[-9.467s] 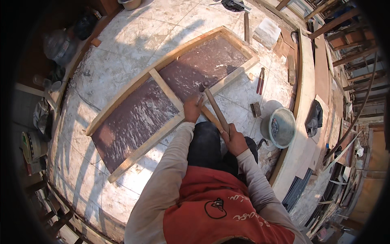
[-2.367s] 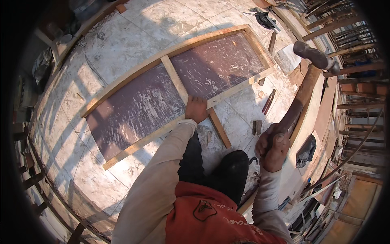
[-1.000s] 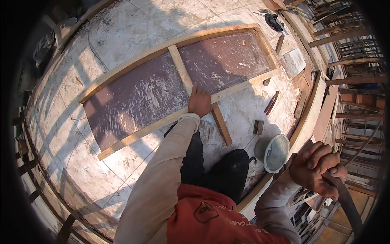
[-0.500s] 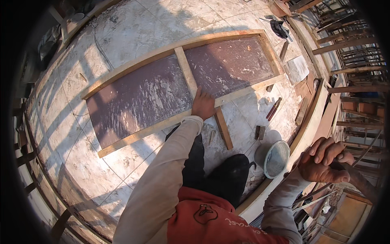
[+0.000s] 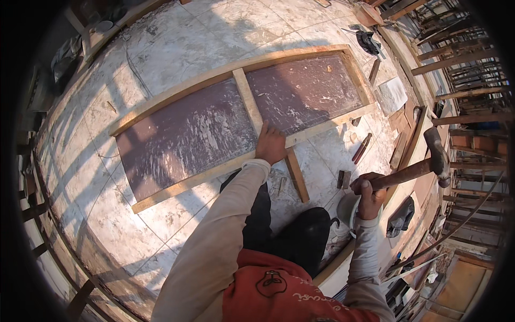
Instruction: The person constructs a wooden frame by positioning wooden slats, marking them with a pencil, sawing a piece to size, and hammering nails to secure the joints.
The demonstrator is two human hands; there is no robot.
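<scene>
A long wooden frame with a middle crosspiece and a worn maroon panel inside lies on the tiled floor. My left hand is closed on the near rail where the crosspiece meets it. A loose batten juts from that rail toward me. My right hand grips a hammer by its wooden handle, raised at the right with the dark metal head outward. Behind that hand a round bucket is mostly hidden.
Red-handled pliers and small dark blocks lie right of the frame. Farther back are a pale slab and a black object. A long board, a dark plastic bag and stacked timber line the right side.
My right hand has swung the hammer from high at the far right down and inward, over the bucket. My left hand stays on the frame's near rail. The view has shifted slightly.
</scene>
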